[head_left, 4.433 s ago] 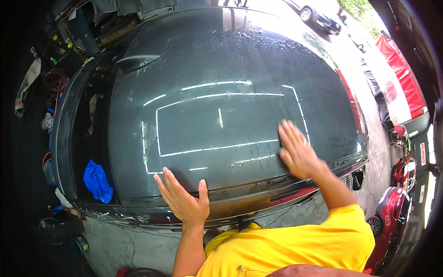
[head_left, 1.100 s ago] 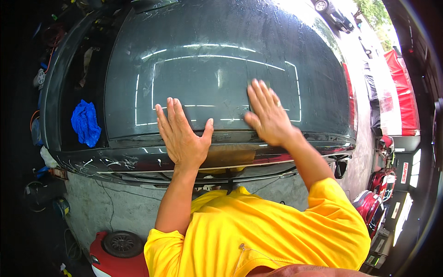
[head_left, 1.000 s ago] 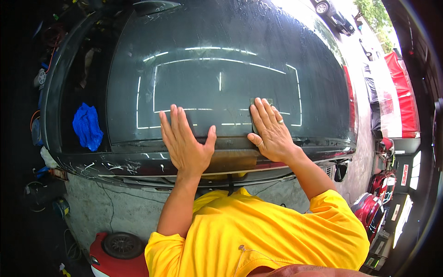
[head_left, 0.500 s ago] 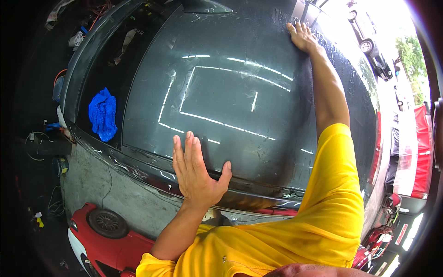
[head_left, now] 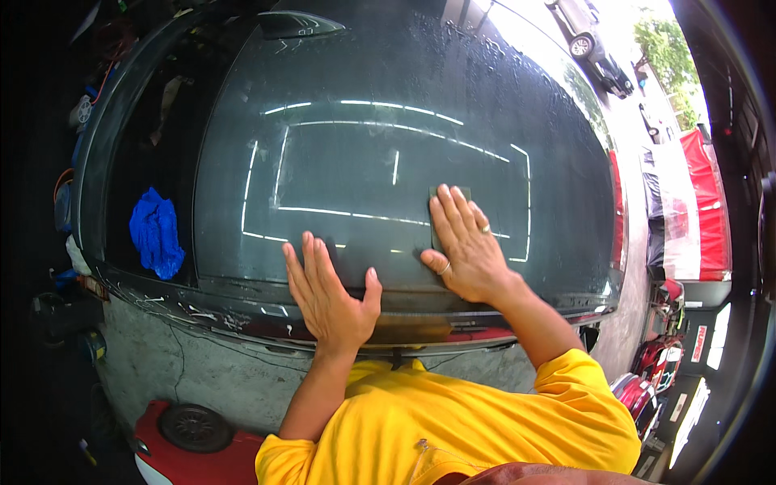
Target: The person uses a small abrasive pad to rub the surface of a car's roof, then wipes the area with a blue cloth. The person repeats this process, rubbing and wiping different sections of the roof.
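Dark pad [head_left: 436, 239] lies flat on the grey car roof [head_left: 323, 178], right of the middle and closer to the near edge than the far one. A seam [head_left: 250, 283] runs along that near edge; a stroke pulled too close could catch the pad's corner there. Just inside it, the left hand [head_left: 335, 303] is spread with nothing in it; whether its palm bears on the roof, I cannot tell. The right hand [head_left: 473, 255] is laid flat and open over the pad without gripping it, so the pad could slide from under the fingers. The ring [head_left: 485, 229] on that hand could scratch the paint if it tips sideways. Past the roof's left edge, a blue cloth [head_left: 157, 236] lies bunched on a dark panel [head_left: 174, 162]; a wide sweep could knock it. Toward the far right corner stand water droplets [head_left: 485, 56]; grit in them, if any, could score under the pad. Far along the left edge, knuckles could strike the fin [head_left: 299, 24].
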Demonstrator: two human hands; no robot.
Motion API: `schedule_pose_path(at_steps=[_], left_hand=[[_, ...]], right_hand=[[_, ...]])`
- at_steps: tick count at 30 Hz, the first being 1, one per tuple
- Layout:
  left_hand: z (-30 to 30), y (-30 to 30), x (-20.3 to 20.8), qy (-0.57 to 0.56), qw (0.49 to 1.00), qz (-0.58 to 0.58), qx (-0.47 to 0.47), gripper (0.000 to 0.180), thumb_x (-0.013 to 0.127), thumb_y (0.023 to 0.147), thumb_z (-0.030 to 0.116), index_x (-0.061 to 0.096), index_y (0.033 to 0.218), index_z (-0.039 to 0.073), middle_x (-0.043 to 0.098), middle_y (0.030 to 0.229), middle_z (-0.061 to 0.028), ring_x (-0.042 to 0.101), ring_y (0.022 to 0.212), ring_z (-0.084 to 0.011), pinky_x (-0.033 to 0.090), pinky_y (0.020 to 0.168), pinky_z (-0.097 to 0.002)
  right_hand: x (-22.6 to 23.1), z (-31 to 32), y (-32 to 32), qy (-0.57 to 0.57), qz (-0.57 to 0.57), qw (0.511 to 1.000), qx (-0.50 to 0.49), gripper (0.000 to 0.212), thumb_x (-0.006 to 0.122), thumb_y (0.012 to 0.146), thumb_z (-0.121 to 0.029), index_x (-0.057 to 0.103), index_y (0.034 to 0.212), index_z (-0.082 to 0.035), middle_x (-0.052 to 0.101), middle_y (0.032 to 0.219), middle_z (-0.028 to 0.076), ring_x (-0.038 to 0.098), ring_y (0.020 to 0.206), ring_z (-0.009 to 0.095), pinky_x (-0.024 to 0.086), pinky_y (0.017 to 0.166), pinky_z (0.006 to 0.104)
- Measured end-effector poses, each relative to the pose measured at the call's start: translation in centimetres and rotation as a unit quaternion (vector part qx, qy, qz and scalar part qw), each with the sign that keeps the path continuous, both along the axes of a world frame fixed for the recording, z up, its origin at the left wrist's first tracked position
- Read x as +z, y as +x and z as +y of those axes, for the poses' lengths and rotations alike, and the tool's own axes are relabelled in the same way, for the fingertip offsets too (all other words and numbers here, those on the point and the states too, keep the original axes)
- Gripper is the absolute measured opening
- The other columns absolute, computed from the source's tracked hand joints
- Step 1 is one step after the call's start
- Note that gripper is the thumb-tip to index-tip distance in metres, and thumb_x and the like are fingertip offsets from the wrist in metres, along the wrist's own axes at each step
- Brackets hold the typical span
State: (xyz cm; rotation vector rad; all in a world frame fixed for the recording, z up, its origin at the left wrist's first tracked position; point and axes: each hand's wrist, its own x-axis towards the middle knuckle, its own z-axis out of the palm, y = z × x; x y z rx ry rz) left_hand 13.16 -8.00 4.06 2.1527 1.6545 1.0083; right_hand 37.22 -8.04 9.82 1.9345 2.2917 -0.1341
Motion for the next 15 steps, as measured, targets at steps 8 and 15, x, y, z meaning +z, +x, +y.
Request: schedule_pose_path(at_steps=[8,15], left_hand=[[-0.4,-1.0,-0.6,0.015,1.0,0.017,-0.018,0.094,0.075,0.084,0.026,0.026,0.158,-0.003,0.033,0.162,-0.0289,0.025,0.151,-0.056,0.024,0.12,-0.0631],[0.6,-0.2,-0.4,0.036,0.999,0.001,-0.007,0.092,0.076,0.083,0.026,0.029,0.157,-0.004,0.036,0.161,-0.0282,0.027,0.151,-0.0546,0.026,0.12,-0.0618]], right_hand=[[-2.7,33.4,11.8,0.079,0.022,0.99,-0.117,0.082,0.023,0.108,-0.062,0.024,0.163,-0.002,0.022,0.171,0.02,0.018,0.159,0.035,0.015,0.129,0.0507],[-1.1,27.7,6.0,0.066,0.017,0.99,-0.124,0.075,0.032,0.109,-0.054,0.03,0.158,0.003,0.027,0.166,0.027,0.024,0.156,0.041,0.022,0.126,0.0513]])
